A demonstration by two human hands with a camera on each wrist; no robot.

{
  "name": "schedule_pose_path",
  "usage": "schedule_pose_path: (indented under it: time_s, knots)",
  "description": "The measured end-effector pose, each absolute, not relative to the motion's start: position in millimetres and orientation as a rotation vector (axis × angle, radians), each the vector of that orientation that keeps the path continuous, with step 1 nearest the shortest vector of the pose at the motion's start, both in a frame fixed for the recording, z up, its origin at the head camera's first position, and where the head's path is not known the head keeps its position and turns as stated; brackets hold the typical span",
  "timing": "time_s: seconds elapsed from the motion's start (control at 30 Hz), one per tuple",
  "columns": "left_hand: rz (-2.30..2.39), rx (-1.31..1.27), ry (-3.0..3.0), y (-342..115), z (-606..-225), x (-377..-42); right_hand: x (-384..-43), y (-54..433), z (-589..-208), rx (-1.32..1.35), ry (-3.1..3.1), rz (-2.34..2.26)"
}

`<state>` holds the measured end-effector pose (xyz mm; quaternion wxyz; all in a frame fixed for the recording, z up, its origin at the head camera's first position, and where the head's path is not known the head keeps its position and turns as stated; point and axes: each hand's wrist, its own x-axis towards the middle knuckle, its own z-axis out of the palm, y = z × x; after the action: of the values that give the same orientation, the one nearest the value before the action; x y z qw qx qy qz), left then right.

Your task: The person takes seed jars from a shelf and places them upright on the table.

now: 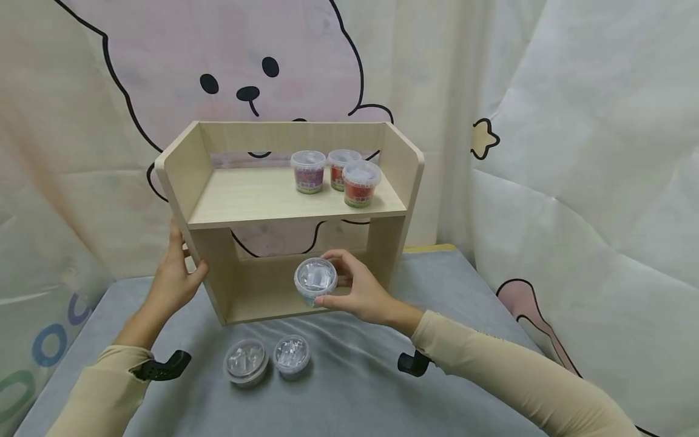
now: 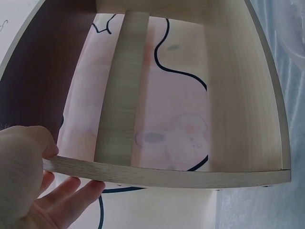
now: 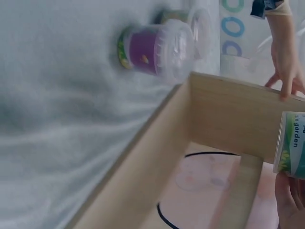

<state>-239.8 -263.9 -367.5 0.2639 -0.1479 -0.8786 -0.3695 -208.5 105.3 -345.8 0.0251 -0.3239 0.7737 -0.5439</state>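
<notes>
A two-tier wooden shelf stands on the cloth-covered table. With its thumb and fingers on opposite faces, my left hand grips the edge of the left side panel. My right hand holds a small clear-lidded plastic tub in front of the lower tier. The tub's green label faces the right wrist camera. On the upper tier, toward the right, sit a purple-labelled tub and two red-labelled tubs, one in front, one behind.
Two more lidded tubs, a wider one and a smaller one, stand on the grey-blue tablecloth before the shelf. Behind hangs a printed curtain, and another pale curtain lines the right side.
</notes>
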Motion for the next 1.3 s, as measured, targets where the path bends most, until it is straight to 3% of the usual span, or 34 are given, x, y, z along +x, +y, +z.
schedule_pose_path:
  time_s: [0.73,1.3]
  knots:
    - [-1.015,-0.386,-2.471,-262.3,-361.3,-240.3,-196.3,130.0,-442.4,-0.716,2.320,-1.549]
    - [-1.045,-0.405,-2.444,-263.2,-364.6,-243.5,-200.2,127.8,-473.5,-0.764,2.260,-1.444]
